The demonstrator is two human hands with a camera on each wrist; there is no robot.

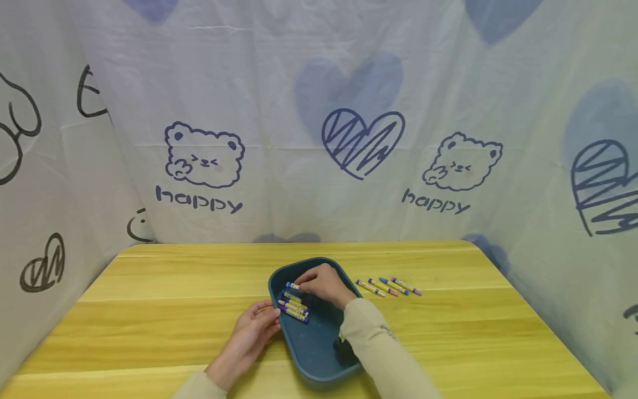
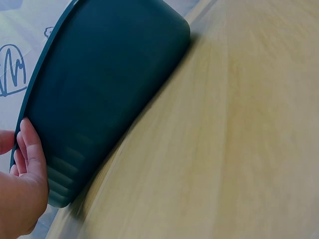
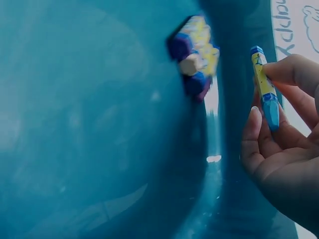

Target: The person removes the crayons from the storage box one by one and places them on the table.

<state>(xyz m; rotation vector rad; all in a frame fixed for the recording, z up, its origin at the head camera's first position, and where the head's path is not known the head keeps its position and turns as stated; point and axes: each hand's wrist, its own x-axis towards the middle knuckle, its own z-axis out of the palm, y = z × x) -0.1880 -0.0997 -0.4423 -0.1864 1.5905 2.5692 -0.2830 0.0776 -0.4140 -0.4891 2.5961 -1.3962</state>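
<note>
A dark blue-green plastic bin [image 1: 319, 343] stands on the table, with several crayons [image 1: 295, 310] clustered inside against its left wall. My left hand [image 1: 251, 332] grips the bin's left rim; in the left wrist view its fingers [image 2: 33, 149] lie along the outer wall. Over the bin's far left part, my right hand [image 1: 326, 284] pinches a light blue crayon [image 3: 263, 82] with a yellow printed wrapper between thumb and fingers. The right wrist view shows this crayon beside the bin's side wall, apart from the blurred crayon cluster [image 3: 197, 57].
To the right of the bin, several more crayons [image 1: 389, 286] lie side by side on the yellow wood-grain table [image 1: 473, 332]. A white cloth [image 1: 279, 127] printed with hearts and bears hangs behind the table and along both sides.
</note>
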